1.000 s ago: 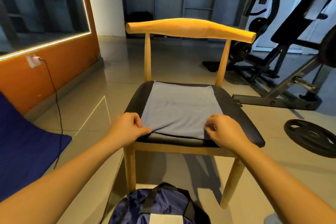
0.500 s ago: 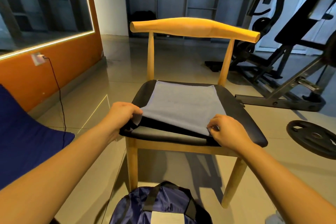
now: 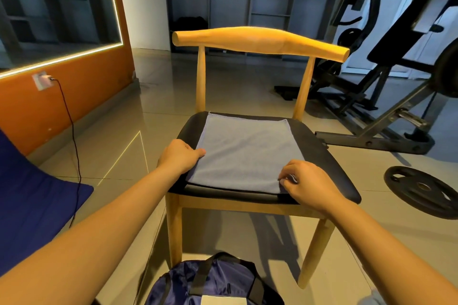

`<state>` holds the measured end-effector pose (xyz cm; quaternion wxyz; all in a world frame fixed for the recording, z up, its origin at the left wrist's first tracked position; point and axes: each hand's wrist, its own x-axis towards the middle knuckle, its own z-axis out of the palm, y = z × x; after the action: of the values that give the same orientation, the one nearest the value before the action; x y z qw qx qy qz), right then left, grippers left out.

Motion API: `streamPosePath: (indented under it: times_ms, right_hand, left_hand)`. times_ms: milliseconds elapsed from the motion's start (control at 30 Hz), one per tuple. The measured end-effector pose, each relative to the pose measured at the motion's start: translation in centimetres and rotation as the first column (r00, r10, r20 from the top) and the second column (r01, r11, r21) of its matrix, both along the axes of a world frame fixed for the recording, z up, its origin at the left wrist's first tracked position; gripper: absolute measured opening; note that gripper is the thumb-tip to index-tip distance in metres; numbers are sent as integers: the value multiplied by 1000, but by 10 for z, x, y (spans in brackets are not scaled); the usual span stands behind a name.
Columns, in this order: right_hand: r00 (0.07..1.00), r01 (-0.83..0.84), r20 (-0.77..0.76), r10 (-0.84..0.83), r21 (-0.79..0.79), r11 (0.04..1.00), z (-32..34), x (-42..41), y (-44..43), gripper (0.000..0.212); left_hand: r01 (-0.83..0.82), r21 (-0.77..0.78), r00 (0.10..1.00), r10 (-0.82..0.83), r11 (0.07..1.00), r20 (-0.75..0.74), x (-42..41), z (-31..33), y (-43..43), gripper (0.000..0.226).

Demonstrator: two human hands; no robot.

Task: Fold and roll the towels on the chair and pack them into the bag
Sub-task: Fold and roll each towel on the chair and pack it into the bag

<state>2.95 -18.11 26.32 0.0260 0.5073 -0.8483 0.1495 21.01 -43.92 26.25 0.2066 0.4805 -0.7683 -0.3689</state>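
A towel (image 3: pixel 244 151) lies flat on the chair (image 3: pixel 319 146) seat; the bag (image 3: pixel 218 282) sits on the floor before it, a weight plate (image 3: pixel 421 190) to its right.

The towel (image 3: pixel 243 153) was plain pale grey-blue, the chair (image 3: pixel 260 41) honey-yellow wood with a black seat, the bag (image 3: pixel 218 285) navy with black straps and a white label, the wall (image 3: pixel 74 96) orange, the floor tiles (image 3: pixel 235 86) glossy beige-grey, and the weight plate (image 3: pixel 421 190) black.
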Motion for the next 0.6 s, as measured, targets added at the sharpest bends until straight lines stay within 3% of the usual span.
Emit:
streamPosePath:
  times_ms: [200,433,600]
  right_hand:
    - [1000,4,18,-4,1,1000,0,-6,-2,17]
    - [998,50,37,-47,-91,995,5,-10,-11,20]
    - [998,47,49,-44,-53,997,2,-17,-18,19]
  left_hand:
    - [-29,0,998,29,1000,56,-3,-6,-25,28]
    - [13,-108,988,3,994,154,-44,-2,-42,49]
    - [27,-136,963,11,990,268,-72,8,-53,30]
